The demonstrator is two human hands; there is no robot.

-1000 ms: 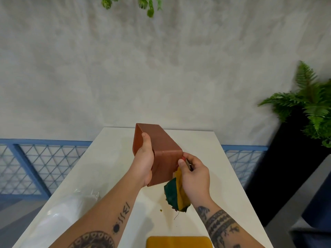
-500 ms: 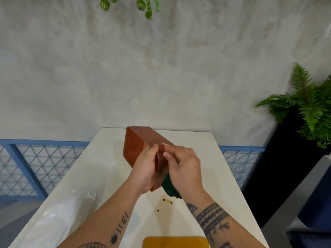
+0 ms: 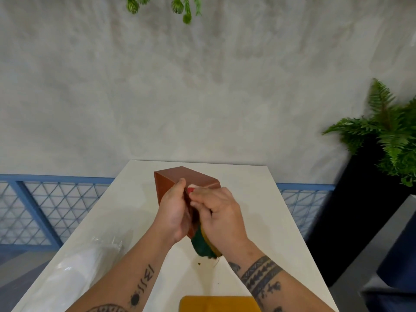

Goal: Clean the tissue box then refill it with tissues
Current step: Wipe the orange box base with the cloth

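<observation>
One box (image 3: 193, 176), held over the table (image 3: 258, 221): your left hand (image 3: 174, 212) grips its near end, your right hand (image 3: 220, 217) clutches one cloth (image 3: 203, 246) against it. One tissue pack (image 3: 74, 273) lies along the left edge.

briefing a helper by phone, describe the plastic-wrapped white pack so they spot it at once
Find the white table against the grey wall. On its near left edge lies the plastic-wrapped white pack, the only shiny, see-through-wrapped item; the brown box is held mid-table.
</observation>
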